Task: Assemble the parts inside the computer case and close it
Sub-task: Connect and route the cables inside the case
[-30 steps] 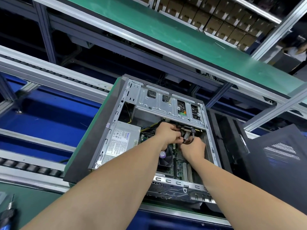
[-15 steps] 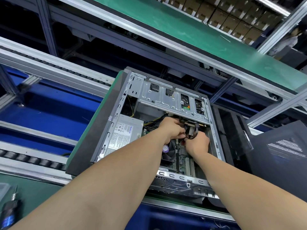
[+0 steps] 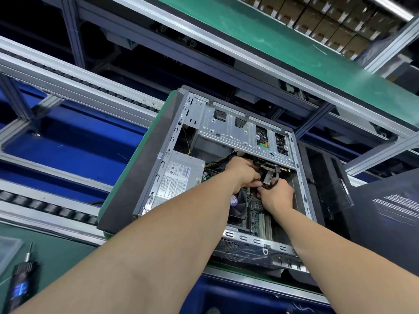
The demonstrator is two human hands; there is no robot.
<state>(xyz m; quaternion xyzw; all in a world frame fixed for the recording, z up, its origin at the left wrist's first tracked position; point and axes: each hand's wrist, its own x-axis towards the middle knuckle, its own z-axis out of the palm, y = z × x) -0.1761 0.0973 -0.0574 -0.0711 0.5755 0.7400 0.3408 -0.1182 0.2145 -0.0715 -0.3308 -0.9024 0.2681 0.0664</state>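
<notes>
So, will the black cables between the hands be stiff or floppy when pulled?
Probably floppy: the cables curve in a loop between the left hand and right hand. Likely light: a pinch alone holds them. They may snag on the drive cage above.

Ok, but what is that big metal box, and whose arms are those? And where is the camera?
Those are a person's two bare arms; there is no robot here. The camera sits on the person's head and looks down at the hands, so you see roughly what they see. The metal box is a computer case lying open, so its insides show: a silver power supply and a fan. The left hand and the right hand both reach inside, fingers curled round a loop of black cables, probably to plug them in. The dark side panel is off, at the right. A screwdriver lies on the green bench, bottom left.
</notes>
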